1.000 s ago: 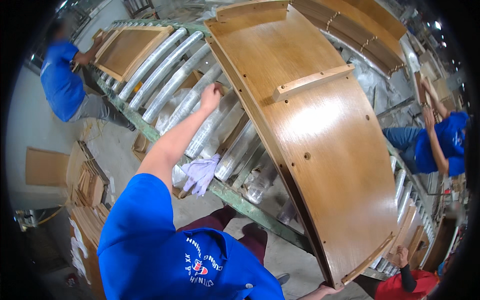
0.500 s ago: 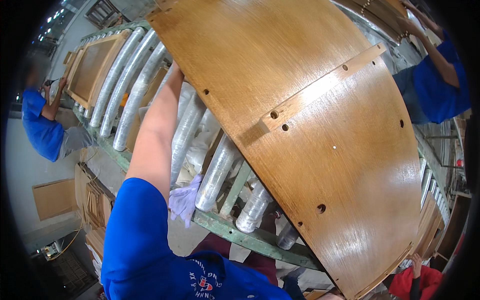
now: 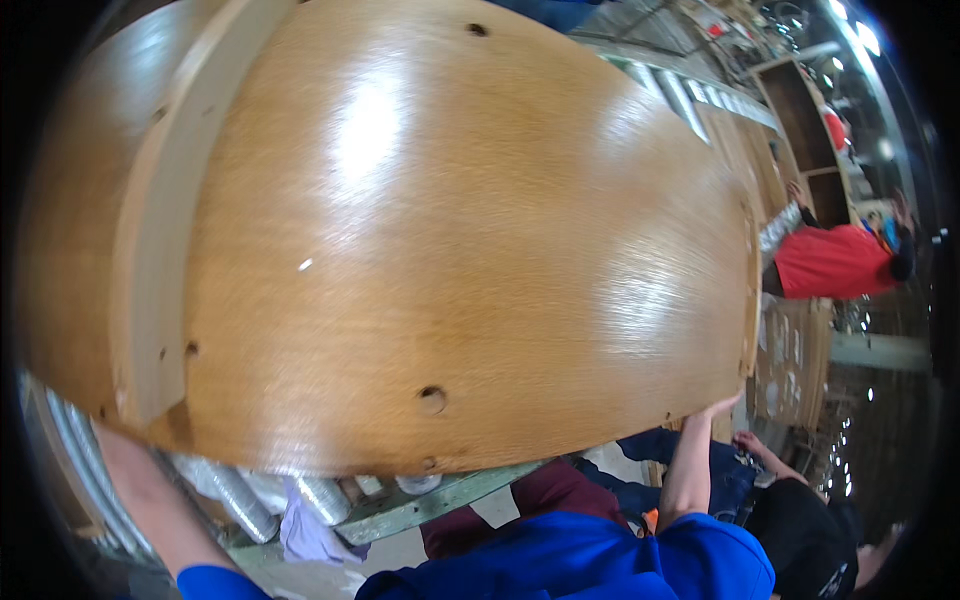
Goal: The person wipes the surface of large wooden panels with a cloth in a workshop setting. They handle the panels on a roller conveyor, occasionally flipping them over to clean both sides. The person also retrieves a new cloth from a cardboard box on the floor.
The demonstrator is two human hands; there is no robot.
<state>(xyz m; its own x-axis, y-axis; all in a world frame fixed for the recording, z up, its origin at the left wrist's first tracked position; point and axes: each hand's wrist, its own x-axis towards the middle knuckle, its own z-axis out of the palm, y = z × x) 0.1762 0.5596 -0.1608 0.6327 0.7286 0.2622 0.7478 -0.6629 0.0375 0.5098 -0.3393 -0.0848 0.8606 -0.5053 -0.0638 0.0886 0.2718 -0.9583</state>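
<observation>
A large varnished wooden panel (image 3: 480,240) with a glossy brown face and several drilled holes fills most of the view. Across its left part runs a pale wooden batten (image 3: 150,230). My left forearm (image 3: 150,500) reaches up to the near left edge of the panel, which hides that hand's fingers. At the near right corner, my right hand (image 3: 718,408) grips the edge, its fingers partly hidden. Below the near edge lie rollers wrapped in clear film (image 3: 235,500) on a green frame (image 3: 440,510). A pale purple glove (image 3: 308,530) hangs there.
To the right stands a person in a red top (image 3: 835,262), beside an open wooden cabinet (image 3: 800,120). Another person in dark clothes (image 3: 800,530) is close by at lower right. Stacked boards (image 3: 790,365) stand beyond the panel's right end. More rollers (image 3: 680,100) show at the far side.
The view has swung to the right, and the panel now lies across it instead of slanting. My right hand has come into view on the panel's corner. My left arm stays at its edge.
</observation>
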